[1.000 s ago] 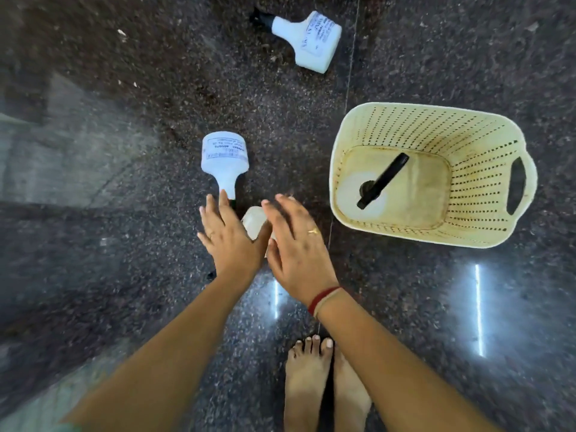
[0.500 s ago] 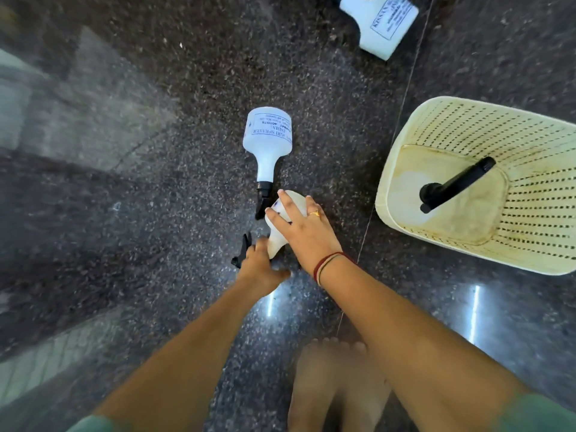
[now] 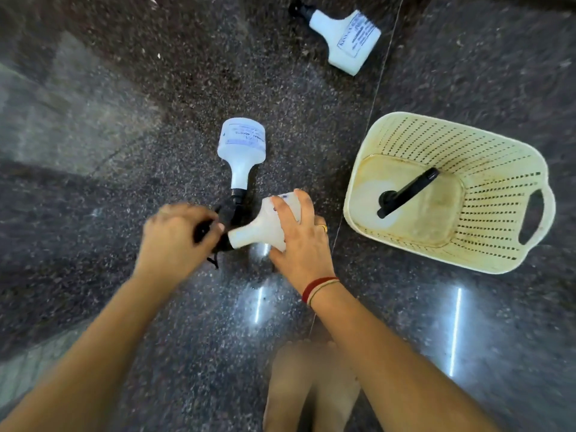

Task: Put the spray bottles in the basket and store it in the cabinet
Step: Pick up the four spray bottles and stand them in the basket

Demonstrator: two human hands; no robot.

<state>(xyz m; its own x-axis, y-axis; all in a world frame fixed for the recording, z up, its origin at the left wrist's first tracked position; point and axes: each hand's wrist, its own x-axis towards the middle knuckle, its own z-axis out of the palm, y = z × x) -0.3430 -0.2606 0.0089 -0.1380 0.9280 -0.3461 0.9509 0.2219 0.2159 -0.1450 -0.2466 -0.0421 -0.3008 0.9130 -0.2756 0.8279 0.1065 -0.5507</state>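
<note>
My right hand (image 3: 300,241) grips the body of a white spray bottle (image 3: 260,227) that lies tilted just above the floor. My left hand (image 3: 174,238) is closed around that bottle's black spray head. A second white bottle (image 3: 242,149) lies on the floor just beyond, its black nozzle pointing toward my hands. A third white bottle (image 3: 346,42) lies farther away near the top. The cream perforated basket (image 3: 498,169) stands to the right, and a spray bottle (image 3: 405,194) with a black trigger head sits upright inside it.
The floor is dark polished granite with a thin seam (image 3: 374,98) running between the bottles and the basket. My bare feet (image 3: 308,385) are below my hands. Bright light reflections streak the floor at the lower right.
My hands went from hovering over the nearest bottle to closing on it, right on the body, left on the spray head. The bottle has lifted slightly and the view has shifted.
</note>
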